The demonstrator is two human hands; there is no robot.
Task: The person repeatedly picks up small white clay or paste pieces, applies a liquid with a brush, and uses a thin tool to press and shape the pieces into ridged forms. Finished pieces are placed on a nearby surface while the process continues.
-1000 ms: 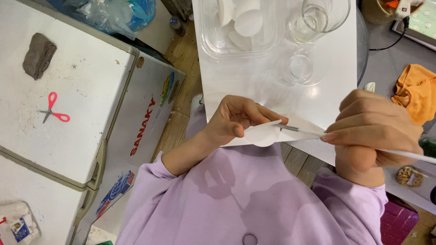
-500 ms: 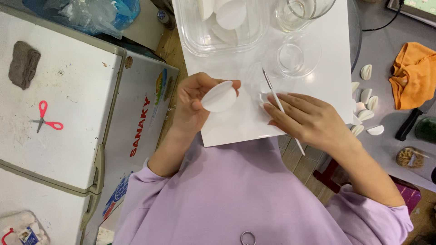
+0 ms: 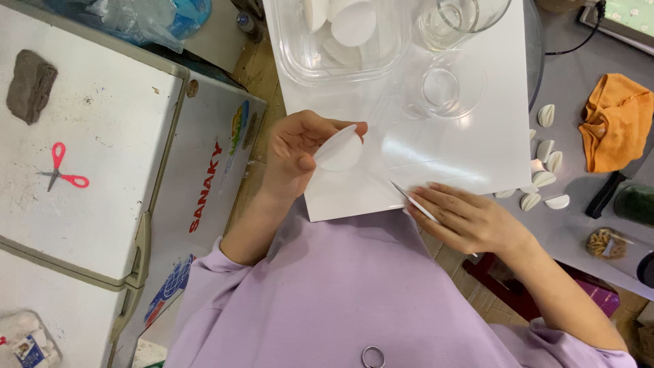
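1. Since half a second ago, the right hand [image 3: 470, 219] has slid down and to the right, off the middle of the white board [image 3: 470, 146] to its near edge, and the thin metal tool [image 3: 413, 201] now lies flatter under the fingers; the left hand [image 3: 300, 153] has barely shifted.
2. Head view, hands: the left hand pinches a round white wrapper [image 3: 338, 150] between thumb and curled fingers, holding it just above the board's near left part. The right hand rests palm down, fingers pressed together over the tool, whose tip points up and left toward the wrapper but stays apart from it.
3. Head view, other things: a clear plastic tub [image 3: 340, 41] with more white discs sits at the board's far edge, and two clear glasses [image 3: 453, 82] stand beside it, between the hands and the far side. Folded white dumplings [image 3: 545, 160] lie in a loose group just off the board's right edge, near an orange cloth [image 3: 616, 123]. Nothing lies between wrapper and tool.
4. Head view, surface and room: the board lies on a grey table [image 3: 579, 225]. To the left stands a white chest freezer [image 3: 88, 157] with red-handled scissors [image 3: 61, 170] and a grey lump [image 3: 28, 85] on its lid. The person wears a lilac top [image 3: 340, 293].
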